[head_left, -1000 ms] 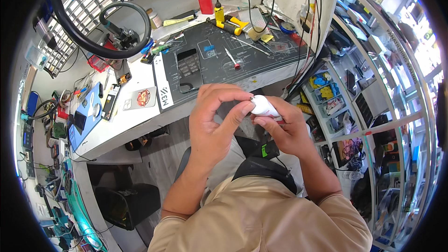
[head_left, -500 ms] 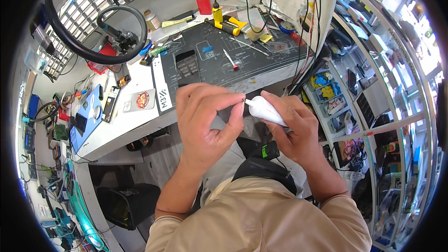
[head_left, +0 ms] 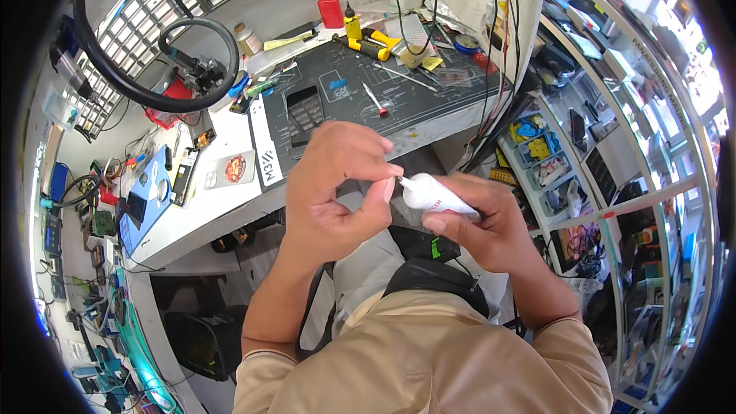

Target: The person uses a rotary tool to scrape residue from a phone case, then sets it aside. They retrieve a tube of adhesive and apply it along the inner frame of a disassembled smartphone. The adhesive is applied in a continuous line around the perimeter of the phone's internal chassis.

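Observation:
My right hand (head_left: pixel 494 218) is wrapped round a white squeeze tube (head_left: pixel 435 193) with a narrow nozzle and a little red print. The tube lies aslant, its nozzle pointing left toward my other hand. Thumb and forefinger of my left hand (head_left: pixel 333 192) are pinched together right at the nozzle tip. A tiny dark, thin bit shows between those fingertips, too small to name. Both hands are held in the air in front of the bench edge, above my lap.
Beyond my hands, a dark phone (head_left: pixel 305 111) and a thin tool with a red end (head_left: pixel 376 100) lie on the black work mat (head_left: pixel 353 126). Farther back are a yellow-handled hammer-like tool (head_left: pixel 364 47), a red bottle (head_left: pixel 330 11) and a yellow bottle (head_left: pixel 352 24). Glass shelves (head_left: pixel 613 215) stand at right.
The tube has turned slightly so its red print faces up, and my right thumb lies farther along it. My left hand has shifted a little left, still pinching at the nozzle.

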Motion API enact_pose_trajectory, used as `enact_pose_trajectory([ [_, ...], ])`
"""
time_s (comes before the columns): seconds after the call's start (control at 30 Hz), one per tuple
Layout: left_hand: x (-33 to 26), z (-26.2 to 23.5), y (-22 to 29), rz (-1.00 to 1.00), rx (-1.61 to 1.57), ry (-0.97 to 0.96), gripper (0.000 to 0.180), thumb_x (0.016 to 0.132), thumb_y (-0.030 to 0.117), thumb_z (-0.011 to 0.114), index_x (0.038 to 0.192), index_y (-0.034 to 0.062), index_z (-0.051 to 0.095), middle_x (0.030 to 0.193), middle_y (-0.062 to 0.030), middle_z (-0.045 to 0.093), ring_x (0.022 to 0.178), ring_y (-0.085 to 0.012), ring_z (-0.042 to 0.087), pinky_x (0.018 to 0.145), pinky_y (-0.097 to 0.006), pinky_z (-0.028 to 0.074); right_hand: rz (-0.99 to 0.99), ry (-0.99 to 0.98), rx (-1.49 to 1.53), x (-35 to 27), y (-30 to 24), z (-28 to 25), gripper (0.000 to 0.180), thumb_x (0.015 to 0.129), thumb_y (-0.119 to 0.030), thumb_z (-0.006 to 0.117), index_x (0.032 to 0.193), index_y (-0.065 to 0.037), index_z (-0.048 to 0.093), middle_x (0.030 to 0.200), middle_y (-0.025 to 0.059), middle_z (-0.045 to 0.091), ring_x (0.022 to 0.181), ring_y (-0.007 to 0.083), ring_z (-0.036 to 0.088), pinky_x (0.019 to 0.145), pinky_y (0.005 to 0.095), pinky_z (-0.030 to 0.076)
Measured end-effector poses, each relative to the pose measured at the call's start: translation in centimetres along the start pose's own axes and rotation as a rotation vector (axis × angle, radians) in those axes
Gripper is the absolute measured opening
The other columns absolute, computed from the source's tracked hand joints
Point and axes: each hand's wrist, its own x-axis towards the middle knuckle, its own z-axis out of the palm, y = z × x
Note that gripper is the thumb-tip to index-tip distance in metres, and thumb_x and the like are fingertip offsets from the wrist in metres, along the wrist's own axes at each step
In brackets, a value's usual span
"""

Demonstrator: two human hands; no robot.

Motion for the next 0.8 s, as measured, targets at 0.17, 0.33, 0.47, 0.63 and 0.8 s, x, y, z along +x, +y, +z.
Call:
enact_pose_trajectory([
  [0.17,0.1,1.0,0.3,-0.186,-0.432,0.006,0.018,0.084,-0.001,0.071,0.101,0.0048,0.067,0.096,-0.0069,0.067,0.098,-0.0231,0.063,0.095,-0.036,0.047,0.435,-0.207,0.705,-0.7,-0.1,-0.2,0.040,0.099,-0.033,0.072,0.124,-0.001,0.068,0.084,0.0040,0.070,0.064,0.0098,0.065,0.057,0.0253,0.050],
  [0.33,0.2,1.2,0.7,-0.269,-0.353,0.028,0.019,0.085,0.001,0.072,0.103,0.0051,0.071,0.098,-0.0073,0.069,0.097,-0.0226,0.063,0.093,-0.035,0.046,0.408,-0.266,0.970,-0.5,0.3,-0.2,0.047,0.102,-0.034,0.066,0.132,0.002,0.061,0.080,0.0060,0.069,0.058,0.0108,0.063,0.053,0.0242,0.049],
  [0.47,0.3,1.2,0.9,-0.147,-0.048,0.058,0.022,0.080,0.000,0.076,0.101,0.0064,0.073,0.098,-0.0071,0.070,0.094,-0.0235,0.064,0.088,-0.035,0.046,0.384,-0.218,0.986,-0.4,0.3,0.0,0.049,0.104,-0.035,0.063,0.134,0.003,0.060,0.079,0.0068,0.068,0.057,0.0108,0.063,0.053,0.0246,0.049],
  [0.63,0.3,1.1,1.1,-0.086,0.102,0.091,0.026,0.077,-0.001,0.078,0.101,0.0075,0.074,0.095,-0.0061,0.070,0.090,-0.0244,0.064,0.085,-0.035,0.046,0.403,-0.155,0.852,-0.4,-0.1,0.4,0.042,0.102,-0.032,0.066,0.127,0.002,0.063,0.082,0.0070,0.069,0.057,0.0106,0.061,0.053,0.0246,0.049],
  [0.8,0.8,0.2,1.0,0.079,0.356,0.030,0.028,0.074,0.001,0.081,0.099,0.0115,0.074,0.093,-0.0036,0.069,0.091,-0.0237,0.065,0.087,-0.038,0.046,0.417,-0.118,0.689,-0.4,-0.9,0.1,0.035,0.102,-0.029,0.068,0.120,0.001,0.064,0.084,0.0056,0.069,0.061,0.0094,0.062,0.054,0.0232,0.048],
])
